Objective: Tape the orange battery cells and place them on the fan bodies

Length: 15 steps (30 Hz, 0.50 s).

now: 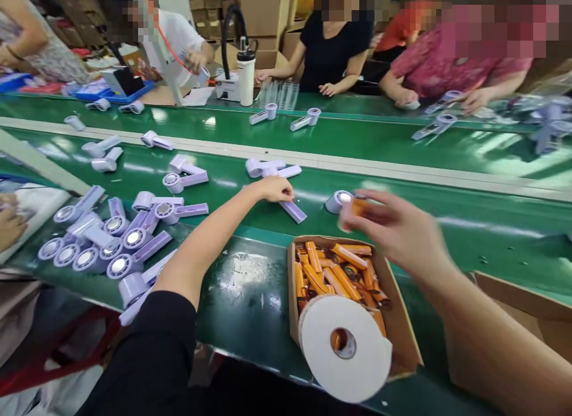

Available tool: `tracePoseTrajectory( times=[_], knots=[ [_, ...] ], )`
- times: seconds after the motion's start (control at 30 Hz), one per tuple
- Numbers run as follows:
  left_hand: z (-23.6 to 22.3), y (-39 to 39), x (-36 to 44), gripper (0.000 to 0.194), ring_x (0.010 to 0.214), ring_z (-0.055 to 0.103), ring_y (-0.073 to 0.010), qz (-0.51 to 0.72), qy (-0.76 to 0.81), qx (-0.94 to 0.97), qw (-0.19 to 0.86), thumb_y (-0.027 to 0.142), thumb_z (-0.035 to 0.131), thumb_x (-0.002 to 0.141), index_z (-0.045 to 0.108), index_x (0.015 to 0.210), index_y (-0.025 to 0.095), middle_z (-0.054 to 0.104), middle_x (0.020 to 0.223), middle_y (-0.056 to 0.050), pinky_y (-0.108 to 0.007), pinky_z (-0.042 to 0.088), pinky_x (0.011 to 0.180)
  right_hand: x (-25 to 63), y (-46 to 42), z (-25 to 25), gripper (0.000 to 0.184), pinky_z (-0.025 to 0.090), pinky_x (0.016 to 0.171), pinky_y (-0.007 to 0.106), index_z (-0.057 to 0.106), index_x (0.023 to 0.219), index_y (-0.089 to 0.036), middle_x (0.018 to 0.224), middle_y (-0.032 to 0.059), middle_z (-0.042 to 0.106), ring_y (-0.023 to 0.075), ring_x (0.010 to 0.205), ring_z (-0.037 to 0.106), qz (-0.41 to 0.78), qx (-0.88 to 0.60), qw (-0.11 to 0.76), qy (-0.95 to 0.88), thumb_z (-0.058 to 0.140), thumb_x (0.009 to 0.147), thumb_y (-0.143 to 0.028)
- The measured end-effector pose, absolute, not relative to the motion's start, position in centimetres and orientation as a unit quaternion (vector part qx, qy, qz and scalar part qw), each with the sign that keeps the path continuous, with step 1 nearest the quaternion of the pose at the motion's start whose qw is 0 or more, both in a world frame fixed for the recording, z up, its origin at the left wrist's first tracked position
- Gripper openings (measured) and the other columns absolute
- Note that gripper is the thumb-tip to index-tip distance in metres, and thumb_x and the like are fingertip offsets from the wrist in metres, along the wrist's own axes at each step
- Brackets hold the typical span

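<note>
A purple casing (294, 212) was pinched on the green belt (491, 201) by the left hand (277, 188). A blurred orange piece (358, 207) was clamped by the right hand (404, 228), near the cardboard box (406, 338); steady fingers seemed called for.

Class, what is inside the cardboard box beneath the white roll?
The cardboard box holds orange cylinders, apparently batteries. The white roll hides whatever lies beneath, except orange through its core.
</note>
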<state>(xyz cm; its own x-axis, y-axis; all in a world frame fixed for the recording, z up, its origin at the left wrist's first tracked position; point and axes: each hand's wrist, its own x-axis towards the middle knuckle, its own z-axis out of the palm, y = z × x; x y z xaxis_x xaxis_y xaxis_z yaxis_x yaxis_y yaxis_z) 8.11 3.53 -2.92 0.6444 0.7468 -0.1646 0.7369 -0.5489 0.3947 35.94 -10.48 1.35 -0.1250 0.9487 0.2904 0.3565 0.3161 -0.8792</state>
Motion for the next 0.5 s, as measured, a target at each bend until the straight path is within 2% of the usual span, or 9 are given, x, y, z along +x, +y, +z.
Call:
tracePoseTrajectory(
  times=[0.07, 0.17, 0.27, 0.37, 0.5],
  knots=[
    [-3.2, 3.2, 8.0, 0.025, 0.097, 0.069, -0.0201, 0.058, 0.456, 0.863, 0.208, 0.035, 0.062, 0.097, 0.078, 0.107, 0.02, 0.08, 0.107, -0.004, -0.027, 0.045, 0.082, 33.4, -6.8, -0.3, 0.045, 0.064, 0.082, 0.041, 0.074, 0.125, -0.025, 0.085, 0.0016, 0.081, 0.0245, 0.081, 0.078, 0.319, -0.482, 0.365, -0.73, 0.084, 0.083, -0.039],
    [-3.9, 2.6, 8.8, 0.024, 0.101, 0.067, -0.0216, 0.085, 0.495, 0.845, 0.182, 0.034, 0.057, 0.102, 0.074, 0.11, 0.019, 0.078, 0.106, -0.005, -0.028, 0.045, 0.086, 29.8, -3.3, -2.0, 0.041, 0.06, 0.081, 0.037, 0.071, 0.13, -0.023, 0.084, 0.0034, 0.081, 0.0257, 0.084, 0.078, 0.231, -0.498, 0.215, -0.808, 0.076, 0.09, -0.031],
    [-4.5, 2.6, 9.7, 0.023, 0.104, 0.066, -0.0223, 0.092, 0.508, 0.838, 0.178, 0.033, 0.053, 0.105, 0.072, 0.11, 0.021, 0.077, 0.106, -0.005, -0.03, 0.046, 0.091, 28.7, -2.7, -2.7, 0.044, 0.056, 0.076, 0.036, 0.067, 0.139, -0.021, 0.088, 0.0087, 0.081, 0.0301, 0.085, 0.077, 0.13, -0.521, 0.08, -0.84, 0.07, 0.097, -0.036],
    [-4.8, 2.7, 10.3, 0.024, 0.109, 0.066, -0.0245, 0.099, 0.524, 0.828, 0.176, 0.035, 0.053, 0.106, 0.071, 0.113, 0.021, 0.076, 0.109, -0.006, -0.032, 0.046, 0.093, 29.2, -3.4, -2.9, 0.046, 0.055, 0.078, 0.037, 0.065, 0.144, -0.023, 0.1, 0.0133, 0.082, 0.0331, 0.091, 0.078, 0.061, -0.515, -0.003, -0.855, 0.064, 0.101, -0.04],
    [-5.3, 2.8, 11.0, 0.027, 0.111, 0.066, -0.0264, 0.102, 0.544, 0.815, 0.169, 0.036, 0.052, 0.106, 0.07, 0.119, 0.021, 0.075, 0.116, -0.009, -0.034, 0.047, 0.093, 28.5, -3.3, -3.0, 0.049, 0.056, 0.082, 0.04, 0.061, 0.149, -0.026, 0.112, 0.0163, 0.08, 0.035, 0.1, 0.077, 0.063, -0.503, -0.072, -0.859, 0.056, 0.104, -0.045]
  ],
)
